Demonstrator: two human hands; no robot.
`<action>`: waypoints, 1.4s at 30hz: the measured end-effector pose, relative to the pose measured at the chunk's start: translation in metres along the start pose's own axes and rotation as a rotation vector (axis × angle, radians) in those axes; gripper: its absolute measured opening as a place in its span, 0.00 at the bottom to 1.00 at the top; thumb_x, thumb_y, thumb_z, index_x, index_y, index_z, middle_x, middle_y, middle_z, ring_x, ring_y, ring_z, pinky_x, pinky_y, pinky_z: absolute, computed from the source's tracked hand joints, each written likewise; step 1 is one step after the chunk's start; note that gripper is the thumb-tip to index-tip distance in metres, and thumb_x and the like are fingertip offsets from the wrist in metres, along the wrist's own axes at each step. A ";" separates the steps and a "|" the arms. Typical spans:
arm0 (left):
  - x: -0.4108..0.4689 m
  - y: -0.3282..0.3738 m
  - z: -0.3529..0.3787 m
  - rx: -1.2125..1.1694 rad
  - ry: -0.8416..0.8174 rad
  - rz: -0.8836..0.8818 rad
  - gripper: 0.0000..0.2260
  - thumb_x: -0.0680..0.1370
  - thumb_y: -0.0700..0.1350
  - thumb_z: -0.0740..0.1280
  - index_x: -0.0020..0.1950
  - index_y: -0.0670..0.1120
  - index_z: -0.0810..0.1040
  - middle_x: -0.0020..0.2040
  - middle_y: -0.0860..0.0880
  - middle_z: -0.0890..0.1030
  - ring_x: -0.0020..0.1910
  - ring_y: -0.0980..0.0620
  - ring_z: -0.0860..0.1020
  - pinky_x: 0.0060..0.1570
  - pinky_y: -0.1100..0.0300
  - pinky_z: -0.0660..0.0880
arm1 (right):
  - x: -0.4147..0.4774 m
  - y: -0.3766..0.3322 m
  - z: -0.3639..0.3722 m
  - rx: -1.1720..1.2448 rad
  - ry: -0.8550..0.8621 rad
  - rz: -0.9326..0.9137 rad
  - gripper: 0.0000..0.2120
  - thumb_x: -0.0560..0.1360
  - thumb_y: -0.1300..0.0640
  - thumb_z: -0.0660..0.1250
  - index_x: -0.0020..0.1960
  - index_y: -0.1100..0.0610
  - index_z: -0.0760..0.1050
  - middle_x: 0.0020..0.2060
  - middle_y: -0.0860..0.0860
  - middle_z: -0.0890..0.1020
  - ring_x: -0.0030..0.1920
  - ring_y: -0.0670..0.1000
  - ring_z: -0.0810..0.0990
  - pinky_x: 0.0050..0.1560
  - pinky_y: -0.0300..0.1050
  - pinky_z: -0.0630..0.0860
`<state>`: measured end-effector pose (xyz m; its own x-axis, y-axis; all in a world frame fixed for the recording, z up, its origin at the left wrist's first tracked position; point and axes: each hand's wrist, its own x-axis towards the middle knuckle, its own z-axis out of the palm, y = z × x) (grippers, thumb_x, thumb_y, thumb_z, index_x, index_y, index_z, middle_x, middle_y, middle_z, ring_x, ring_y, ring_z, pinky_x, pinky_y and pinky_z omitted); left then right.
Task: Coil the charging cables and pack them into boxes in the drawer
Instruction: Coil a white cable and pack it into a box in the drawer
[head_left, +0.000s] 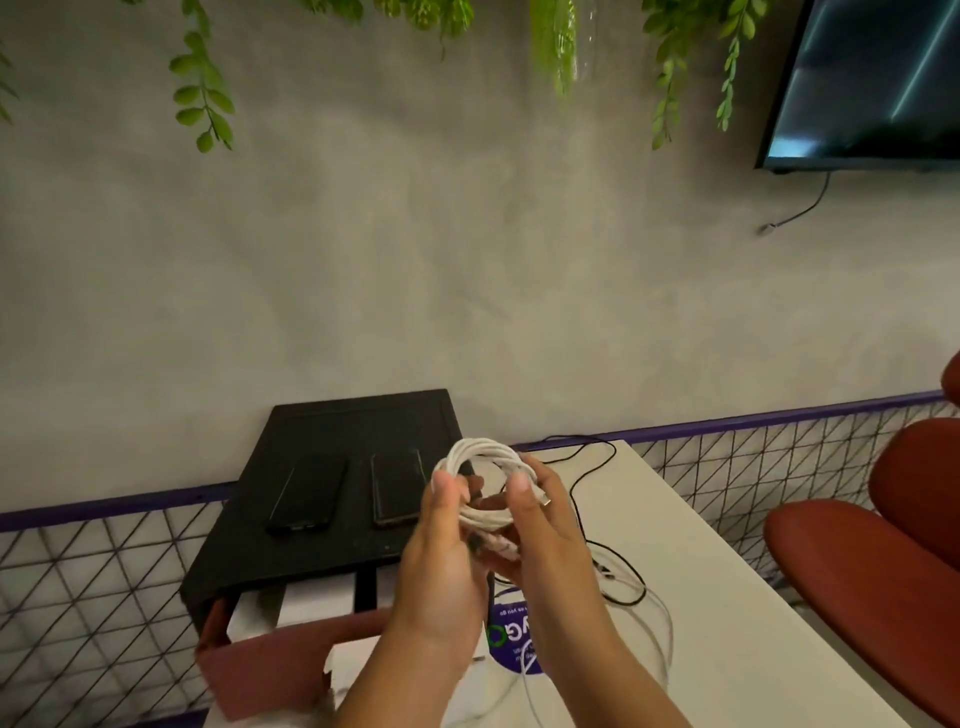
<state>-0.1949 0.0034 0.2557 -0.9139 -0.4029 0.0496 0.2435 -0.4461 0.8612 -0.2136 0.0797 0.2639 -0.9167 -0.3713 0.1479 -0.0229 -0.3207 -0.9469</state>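
You hold the coiled white cable (480, 457) up in front of you with both hands, above the gap between the black cabinet (332, 426) and the white table (727, 597). Your left hand (441, 566) grips the coil's left side, thumb pressed over the strands and fingers curled behind them. Your right hand (545, 540) grips the right side the same way, thumb on the front and fingers wrapped behind. The loops arch above both thumbs and dip between your palms. A metal plug (545, 500) at one end of the cable sticks out just beside your right thumb.

Below your left wrist the reddish drawer (260, 670) stands pulled out of the cabinet, with white boxes (306, 605) upright inside it. The coil is well above the drawer and not touching it.

Two dark phones (306, 493) lie side by side on the cabinet top, just behind your left hand. On the table a black cable (587, 467) trails loose behind your right hand, and a second white cable (662, 639) sprawls in slack loops by your right forearm, near a purple round sticker (511, 649). A red chair (883, 545) stands at the table's right.
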 end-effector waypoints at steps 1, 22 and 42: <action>-0.003 -0.006 -0.001 0.012 -0.025 -0.039 0.25 0.75 0.61 0.54 0.59 0.46 0.78 0.55 0.44 0.82 0.57 0.48 0.80 0.61 0.48 0.72 | 0.001 0.004 -0.002 0.012 0.066 0.007 0.18 0.71 0.40 0.60 0.56 0.47 0.75 0.47 0.50 0.83 0.46 0.48 0.83 0.40 0.38 0.79; -0.022 -0.114 -0.196 1.347 0.368 -0.316 0.15 0.76 0.44 0.65 0.62 0.51 0.72 0.59 0.45 0.72 0.56 0.46 0.73 0.57 0.54 0.71 | -0.001 0.168 -0.083 -1.009 -0.458 0.475 0.18 0.79 0.48 0.57 0.68 0.48 0.67 0.59 0.48 0.79 0.56 0.49 0.78 0.59 0.40 0.72; 0.001 -0.106 -0.201 1.258 0.028 -0.242 0.38 0.72 0.36 0.68 0.75 0.56 0.53 0.63 0.54 0.62 0.47 0.56 0.72 0.50 0.63 0.74 | 0.011 0.195 -0.103 -0.988 -0.504 0.348 0.22 0.81 0.51 0.55 0.74 0.46 0.58 0.39 0.36 0.76 0.44 0.41 0.76 0.56 0.34 0.70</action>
<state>-0.1561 -0.1105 0.0626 -0.8808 -0.4411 -0.1721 -0.4146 0.5428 0.7304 -0.2690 0.1027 0.0516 -0.6773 -0.6814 -0.2775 -0.3060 0.6040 -0.7359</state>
